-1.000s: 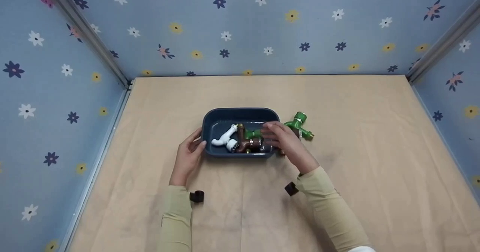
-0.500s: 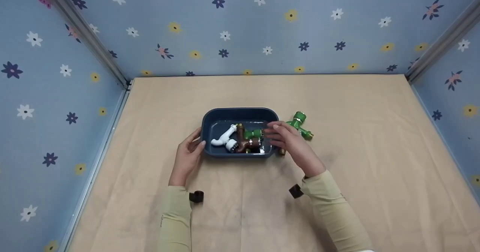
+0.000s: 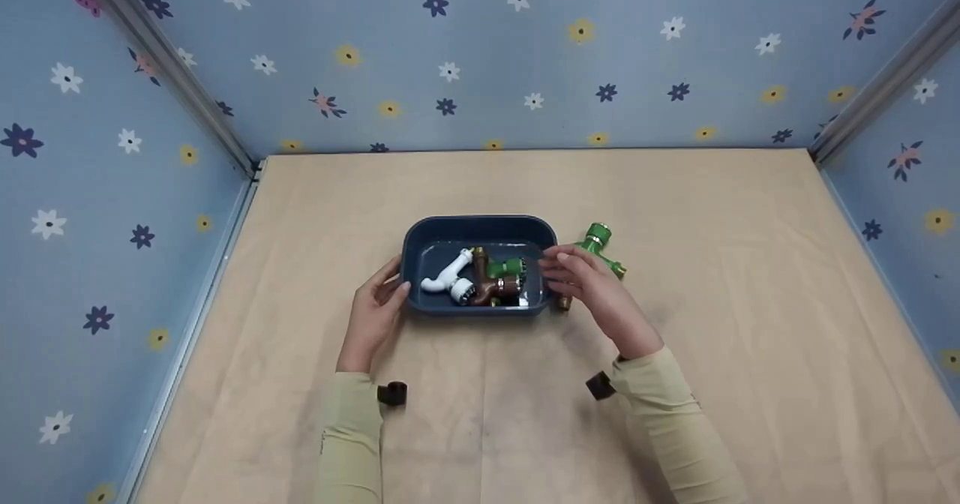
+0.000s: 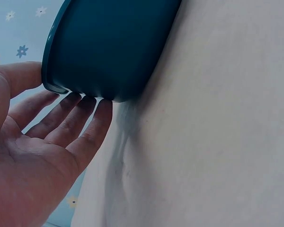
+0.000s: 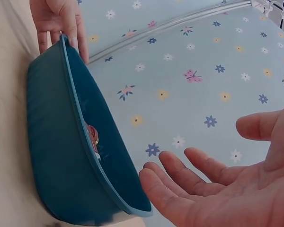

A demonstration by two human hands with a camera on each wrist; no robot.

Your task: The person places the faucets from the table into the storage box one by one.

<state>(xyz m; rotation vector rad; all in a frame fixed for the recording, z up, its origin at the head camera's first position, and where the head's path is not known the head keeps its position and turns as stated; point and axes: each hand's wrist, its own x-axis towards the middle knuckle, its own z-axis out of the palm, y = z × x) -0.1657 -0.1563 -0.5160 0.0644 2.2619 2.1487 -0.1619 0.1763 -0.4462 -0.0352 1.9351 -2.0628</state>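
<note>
Taps lie in a dark blue plastic basin point(image 3: 480, 310): a white one point(image 3: 450, 273), a brown one point(image 3: 491, 286) and a green one point(image 3: 504, 268). My left hand point(image 3: 373, 315) holds the basin's left end, thumb at the rim and fingertips on the outer wall, as the left wrist view shows. My right hand point(image 3: 600, 290) is at the right end, fingers spread and palm bare in the right wrist view. Another green tap point(image 3: 598, 241) lies on the table right of the basin, partly behind that hand. A brass-coloured tap end point(image 3: 564, 304) peeks out below the fingers.
Beige cloth point(image 3: 750, 301) covers the table. Flowered blue panels point(image 3: 487, 54) with metal posts point(image 3: 180, 69) close in the back and sides. Black wrist mounts point(image 3: 392, 394) hang beside both sleeves.
My right hand draws back to the right, from over the basin's right part to its right end, uncovering the green tap inside. The left hand and basin stay almost in place.
</note>
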